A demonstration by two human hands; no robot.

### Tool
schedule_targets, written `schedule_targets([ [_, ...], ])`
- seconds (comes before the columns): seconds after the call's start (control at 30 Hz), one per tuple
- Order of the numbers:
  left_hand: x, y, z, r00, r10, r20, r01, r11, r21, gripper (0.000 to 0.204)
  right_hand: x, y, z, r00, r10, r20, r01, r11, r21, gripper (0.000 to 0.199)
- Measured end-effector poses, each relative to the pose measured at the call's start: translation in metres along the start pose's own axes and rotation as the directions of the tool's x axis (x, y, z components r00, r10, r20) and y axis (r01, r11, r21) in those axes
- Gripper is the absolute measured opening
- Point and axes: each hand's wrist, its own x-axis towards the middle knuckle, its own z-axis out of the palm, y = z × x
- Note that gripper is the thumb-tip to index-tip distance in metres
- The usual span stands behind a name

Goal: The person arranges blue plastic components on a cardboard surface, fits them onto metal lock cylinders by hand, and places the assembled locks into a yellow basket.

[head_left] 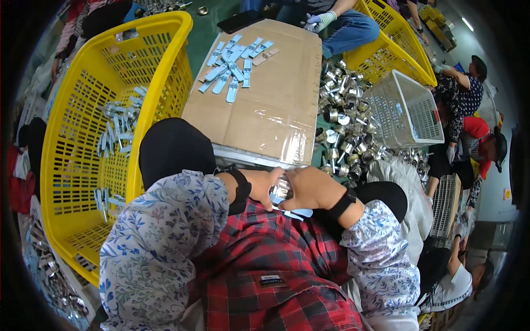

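Close to my lap, both hands grip a small shiny metal cup (281,190). My left hand (259,185) closes on its left side, with the thumb at the top. Round the right side curl the fingers of my right hand (313,188). Below the cup, under my right hand, a light-blue plastic handle (298,213) sticks out; whether it is joined to the cup I cannot tell. Several loose light-blue handles (232,91) lie heaped on the cardboard sheet (265,118) in front of me, with one pinkish handle (266,57) beside them.
At my left stands a large yellow basket (185,33) holding handled pieces. Metal cups (345,124) are piled on the floor to the right, next to a white crate (406,105). A yellow crate (395,33) and a gloved co-worker (321,21) are at the far side.
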Motion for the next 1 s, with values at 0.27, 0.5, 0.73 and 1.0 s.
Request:
schedule_targets([
  [0.27, -0.008, 0.011, -0.007, 1.000, -0.001, 0.011, 0.002, 0.999, -0.032, 0.106, -0.044, -0.036, 0.029, 0.840, -0.149, -0.521, -0.020, 0.952, -0.304, 0.078],
  [0.5, -0.008, 0.017, -0.011, 0.999, -0.019, 0.040, 0.021, 0.999, -0.027, 0.104, -0.037, -0.013, 0.021, 0.866, -0.162, -0.474, 0.017, 0.955, -0.296, 0.066],
  [0.73, 0.001, -0.002, 0.004, 0.992, 0.059, -0.113, -0.070, 0.993, -0.097, 0.102, -0.023, 0.016, 0.003, 0.885, -0.265, -0.383, 0.204, 0.960, -0.194, 0.048],
  [1.0, -0.031, 0.021, 0.031, 0.860, -0.010, -0.510, -0.143, 0.955, -0.259, 0.096, -0.011, 0.036, -0.002, 0.861, -0.302, -0.410, 0.293, 0.952, -0.087, 0.042],
])
